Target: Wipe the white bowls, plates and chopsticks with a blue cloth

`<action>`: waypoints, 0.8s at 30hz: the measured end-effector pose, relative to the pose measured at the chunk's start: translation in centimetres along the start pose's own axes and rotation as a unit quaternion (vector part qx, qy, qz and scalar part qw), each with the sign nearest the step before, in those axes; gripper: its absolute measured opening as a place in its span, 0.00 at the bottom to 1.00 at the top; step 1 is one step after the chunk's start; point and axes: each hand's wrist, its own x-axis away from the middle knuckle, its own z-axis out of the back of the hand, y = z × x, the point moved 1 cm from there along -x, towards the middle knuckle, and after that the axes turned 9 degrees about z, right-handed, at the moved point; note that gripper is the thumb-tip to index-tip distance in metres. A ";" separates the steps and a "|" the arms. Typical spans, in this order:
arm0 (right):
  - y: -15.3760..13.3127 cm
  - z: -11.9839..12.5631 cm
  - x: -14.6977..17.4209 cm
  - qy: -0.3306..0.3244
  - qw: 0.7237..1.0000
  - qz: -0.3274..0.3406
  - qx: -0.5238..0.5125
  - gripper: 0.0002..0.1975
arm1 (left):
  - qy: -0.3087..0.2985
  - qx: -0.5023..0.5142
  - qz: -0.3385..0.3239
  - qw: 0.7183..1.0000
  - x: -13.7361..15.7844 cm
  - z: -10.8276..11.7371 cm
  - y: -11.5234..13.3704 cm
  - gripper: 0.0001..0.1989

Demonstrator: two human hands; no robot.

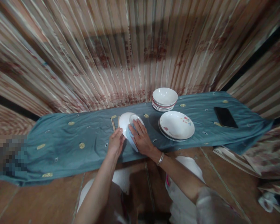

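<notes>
A white bowl (125, 120) is tilted over the cloth-covered table, its underside and foot ring turned up toward me. My left hand (115, 141) grips its rim on the near left side, thumb on the outside. Across the bowl's base lie the fingers of my right hand (141, 137), pressing a light blue cloth (132, 141) against the bowl's outer wall. Part of this cloth is hidden under the palm. Just left of the bowl, chopsticks (113, 123) rest on the table, partly covered by the bowl.
A stack of white bowls (165, 97) stands at the back edge, right of my hands. In front of it are stacked flowered plates (177, 126). A black phone or tablet (225, 117) lies farther right on the teal tablecloth (67, 137). A curtain (135, 56) hangs behind.
</notes>
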 end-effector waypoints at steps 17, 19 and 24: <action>4.6 -1.9 -3.8 0.052 0.990 -0.121 -0.057 0.22 | -0.019 -0.058 -0.016 0.998 1.2 -0.5 0.1 0.18; 5.7 -2.6 -3.5 0.062 0.987 -0.128 -0.071 0.24 | -0.018 -0.063 -0.015 0.998 1.3 -0.4 0.0 0.18; 8.0 -4.2 -2.3 0.055 0.978 -0.182 -0.089 0.28 | -0.016 -0.058 -0.012 0.998 1.4 -0.4 0.0 0.17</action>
